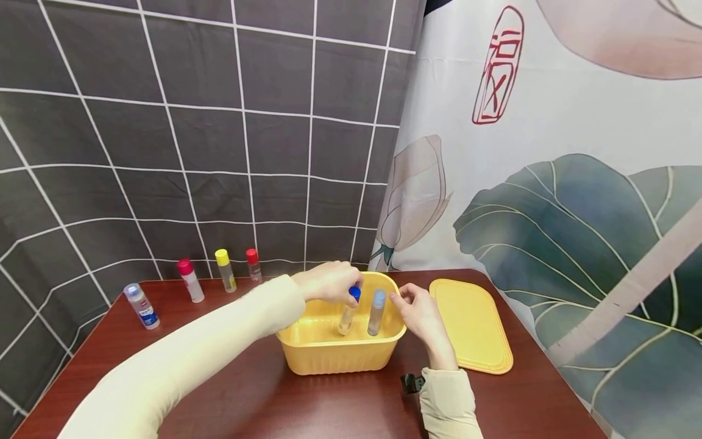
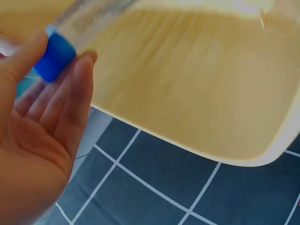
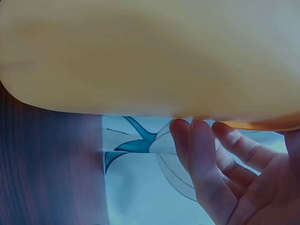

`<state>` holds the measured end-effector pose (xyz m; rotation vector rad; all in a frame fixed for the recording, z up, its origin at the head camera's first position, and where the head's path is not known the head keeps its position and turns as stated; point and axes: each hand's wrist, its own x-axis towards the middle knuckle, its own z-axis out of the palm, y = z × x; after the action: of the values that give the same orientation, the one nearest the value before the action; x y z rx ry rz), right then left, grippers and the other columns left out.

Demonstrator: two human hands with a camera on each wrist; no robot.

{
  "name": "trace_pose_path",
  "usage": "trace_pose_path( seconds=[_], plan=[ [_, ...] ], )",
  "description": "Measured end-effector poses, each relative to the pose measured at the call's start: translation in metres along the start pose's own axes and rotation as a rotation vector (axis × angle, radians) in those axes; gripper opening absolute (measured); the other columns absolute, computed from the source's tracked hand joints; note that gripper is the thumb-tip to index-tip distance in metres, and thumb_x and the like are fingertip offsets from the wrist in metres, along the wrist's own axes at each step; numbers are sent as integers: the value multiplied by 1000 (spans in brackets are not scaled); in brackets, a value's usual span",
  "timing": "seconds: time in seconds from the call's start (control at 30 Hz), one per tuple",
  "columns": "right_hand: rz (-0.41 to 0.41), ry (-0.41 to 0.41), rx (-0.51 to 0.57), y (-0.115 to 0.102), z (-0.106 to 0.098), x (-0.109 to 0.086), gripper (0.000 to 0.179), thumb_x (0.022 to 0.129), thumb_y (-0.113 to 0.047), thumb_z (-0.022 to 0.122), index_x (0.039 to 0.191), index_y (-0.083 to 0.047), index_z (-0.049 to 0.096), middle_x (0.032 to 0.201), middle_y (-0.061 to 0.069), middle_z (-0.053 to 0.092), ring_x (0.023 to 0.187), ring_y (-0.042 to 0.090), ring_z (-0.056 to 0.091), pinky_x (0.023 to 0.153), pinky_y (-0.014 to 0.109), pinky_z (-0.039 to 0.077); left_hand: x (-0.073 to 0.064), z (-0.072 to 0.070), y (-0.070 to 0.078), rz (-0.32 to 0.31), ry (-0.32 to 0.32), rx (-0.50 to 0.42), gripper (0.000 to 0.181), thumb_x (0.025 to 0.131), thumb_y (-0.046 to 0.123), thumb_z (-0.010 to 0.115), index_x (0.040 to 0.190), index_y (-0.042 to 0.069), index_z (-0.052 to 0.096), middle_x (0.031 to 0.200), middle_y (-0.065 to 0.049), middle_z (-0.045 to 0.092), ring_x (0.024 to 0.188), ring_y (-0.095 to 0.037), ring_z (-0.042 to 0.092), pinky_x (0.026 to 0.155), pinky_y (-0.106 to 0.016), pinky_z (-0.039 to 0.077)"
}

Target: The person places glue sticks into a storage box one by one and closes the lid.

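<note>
A person's left hand (image 1: 331, 283) pinches a blue-capped bottle (image 1: 347, 319), tilted inside a yellow tub (image 1: 340, 358); a pale-blue-capped bottle (image 1: 376, 316) stands at its three o'clock. The right hand's (image 1: 422, 314) fingertips meet the tub's edge, whether clamped cannot be told. Beyond, a yellow lid (image 1: 471, 329) lies at three o'clock, four bottles (image 1: 227, 275) between nine and ten.

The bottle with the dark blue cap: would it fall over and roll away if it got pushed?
The bottle might tip easily, since it is tall and narrow. On its side it would probably roll, as its body looks round, though the walls of the yellow tub should stop it. It may feel slippery, because its clear sides look smooth.
</note>
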<state>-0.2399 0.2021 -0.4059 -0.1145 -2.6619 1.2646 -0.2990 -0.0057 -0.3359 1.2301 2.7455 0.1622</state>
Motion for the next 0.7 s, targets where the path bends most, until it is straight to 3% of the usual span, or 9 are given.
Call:
trace_pose_path(
  seconds=[0.23,0.43,0.7],
  plan=[
    [11,-9,11,2,-2,-1,19,94,-23,66,95,-4,64,71,6,52,64,20,51,55,29,44,15,-1,6,12,-105,27,25,80,32,82,89,13,67,73,7,59,66,-10,54,59,-23,45],
    [11,-6,9,3,-7,-1,19,94,-23,66,95,-4,64,72,6,53,64,20,51,56,29,45,26,-5,18,-18,-109,66,27,81,29,82,94,10,68,78,5,57,72,-12,54,63,-25,46],
    [-9,-15,8,1,-2,0,19,93,-23,67,94,-4,64,68,5,51,61,19,50,53,29,43,30,3,16,-7,-114,63,28,82,25,81,101,9,69,77,6,59,72,-12,55,64,-23,46]
  ],
)
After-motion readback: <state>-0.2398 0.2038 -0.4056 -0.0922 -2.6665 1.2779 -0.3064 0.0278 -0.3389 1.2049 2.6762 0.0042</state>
